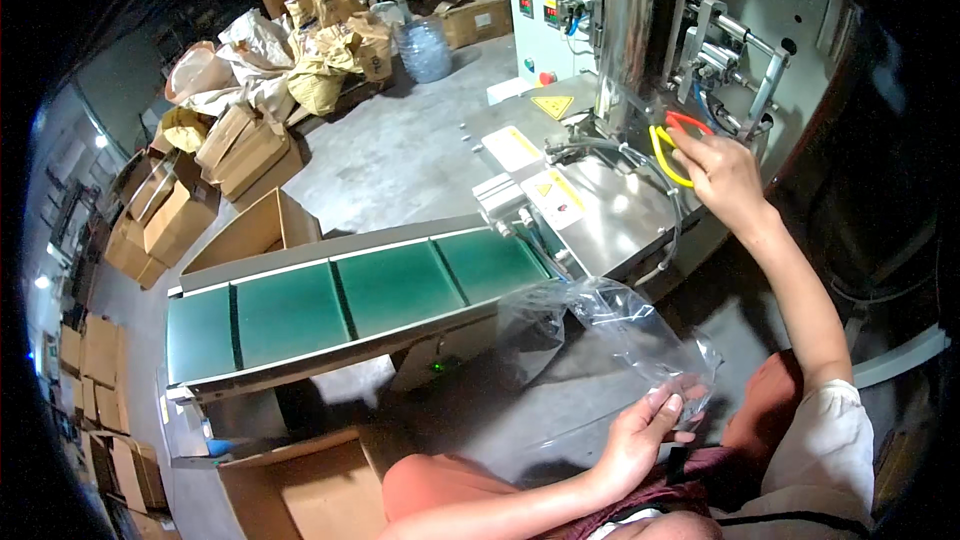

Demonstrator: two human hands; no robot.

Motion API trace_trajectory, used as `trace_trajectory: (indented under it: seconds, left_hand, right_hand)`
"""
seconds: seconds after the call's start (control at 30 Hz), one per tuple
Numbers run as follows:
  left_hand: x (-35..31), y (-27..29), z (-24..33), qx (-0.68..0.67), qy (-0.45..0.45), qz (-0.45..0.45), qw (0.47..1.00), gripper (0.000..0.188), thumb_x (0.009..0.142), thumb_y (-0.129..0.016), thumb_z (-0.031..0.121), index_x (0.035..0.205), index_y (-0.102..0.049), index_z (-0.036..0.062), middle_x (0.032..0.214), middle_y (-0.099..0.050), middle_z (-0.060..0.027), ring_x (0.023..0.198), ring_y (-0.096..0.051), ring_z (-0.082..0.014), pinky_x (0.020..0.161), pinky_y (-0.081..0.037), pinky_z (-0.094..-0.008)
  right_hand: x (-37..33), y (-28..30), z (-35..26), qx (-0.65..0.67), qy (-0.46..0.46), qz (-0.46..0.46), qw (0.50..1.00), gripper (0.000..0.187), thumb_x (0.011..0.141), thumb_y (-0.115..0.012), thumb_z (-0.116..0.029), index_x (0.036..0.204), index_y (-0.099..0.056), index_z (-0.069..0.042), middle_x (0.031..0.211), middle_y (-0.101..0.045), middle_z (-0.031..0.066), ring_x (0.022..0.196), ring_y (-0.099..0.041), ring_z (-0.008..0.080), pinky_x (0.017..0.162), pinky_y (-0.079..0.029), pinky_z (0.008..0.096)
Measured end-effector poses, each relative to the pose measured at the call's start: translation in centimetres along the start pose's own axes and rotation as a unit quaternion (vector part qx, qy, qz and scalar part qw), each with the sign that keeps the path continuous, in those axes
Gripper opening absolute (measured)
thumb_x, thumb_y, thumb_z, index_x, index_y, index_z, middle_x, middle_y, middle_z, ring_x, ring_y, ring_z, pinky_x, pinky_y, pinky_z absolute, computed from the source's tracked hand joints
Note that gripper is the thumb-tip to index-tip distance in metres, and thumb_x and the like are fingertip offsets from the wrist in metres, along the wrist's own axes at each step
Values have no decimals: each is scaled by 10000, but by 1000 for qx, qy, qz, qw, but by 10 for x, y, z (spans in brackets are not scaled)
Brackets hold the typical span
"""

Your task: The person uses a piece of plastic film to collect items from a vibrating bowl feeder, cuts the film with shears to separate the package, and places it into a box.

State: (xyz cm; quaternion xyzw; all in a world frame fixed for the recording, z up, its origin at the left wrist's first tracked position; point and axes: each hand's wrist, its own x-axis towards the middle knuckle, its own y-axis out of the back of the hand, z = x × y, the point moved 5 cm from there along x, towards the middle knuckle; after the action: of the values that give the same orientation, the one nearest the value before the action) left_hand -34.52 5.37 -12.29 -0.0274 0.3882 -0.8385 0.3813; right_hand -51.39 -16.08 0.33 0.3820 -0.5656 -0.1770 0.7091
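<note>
In my left hand (645, 435), low and right of the middle, clear plastic film (640, 325) is pinched between thumb and fingers. The crumpled film stretches up and left to the near end of the green conveyor belt (390, 280). My right hand (715, 175) reaches up to the metal packing machine (610, 205) and grips what look like scissors (665, 155), with one yellow and one red handle loop. Their blades cannot be made out against the clear film and the upright metal tube (628, 30).
An open cardboard box (300, 490) stands on the floor below the conveyor, and another (255, 230) behind it. Sacks (320, 70) and more cartons (240, 150) are piled at the far left. A control cabinet (545, 20) stands behind the machine.
</note>
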Motion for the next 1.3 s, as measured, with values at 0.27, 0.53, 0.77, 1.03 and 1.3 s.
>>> trace_trajectory:
  seconds: [0.27, 0.53, 0.77, 1.03, 1.3]
  left_hand:
    - [0, 2, 2, -2, 8, 9, 1000, 446, 1040, -374, 266, 1418, -375, 31, 1364, -513, -94, 1147, -566, -216, 920, -488, -324]
    - [-3, 2, 4, -2, 3, 5, 1000, 462, 1038, -377, 275, 1420, -362, 16, 1371, -506, -103, 1156, -566, -230, 926, -490, -337]
    - [-4, 4, 3, -1, 5, 4, 1000, 479, 1038, -375, 282, 1433, -338, 15, 1383, -497, -105, 1169, -557, -226, 925, -485, -326]
    - [-4, 3, 3, 2, 7, 1, 1000, 467, 1041, -368, 268, 1440, -338, 28, 1384, -495, -95, 1173, -552, -216, 922, -485, -319]
    - [-5, 3, 3, -5, 15, 3, 1000, 455, 1039, -377, 275, 1429, -361, 40, 1372, -503, -91, 1166, -557, -217, 928, -483, -326]
  right_hand:
    - [6, 13, -9, 7, -33, 27, 999, 280, 833, -650, -162, 1101, -682, -87, 794, -656, 173, 715, -650, 339, 671, -519, 431]
    - [-12, 6, 6, 10, -78, 14, 997, 291, 840, -637, -113, 1128, -679, -110, 828, -658, 173, 748, -651, 336, 681, -518, 429]
    - [-16, 0, 10, 35, -92, 20, 995, 289, 827, -640, -87, 1112, -682, -110, 817, -647, 169, 749, -648, 345, 685, -528, 430]
    - [-11, -3, 8, 18, -56, 47, 997, 309, 827, -660, -152, 1135, -661, -139, 812, -648, 173, 729, -647, 348, 664, -519, 447]
    - [-1, -2, -2, -3, -75, -8, 997, 229, 859, -615, -181, 1071, -693, -146, 806, -661, 171, 738, -655, 356, 683, -525, 458]
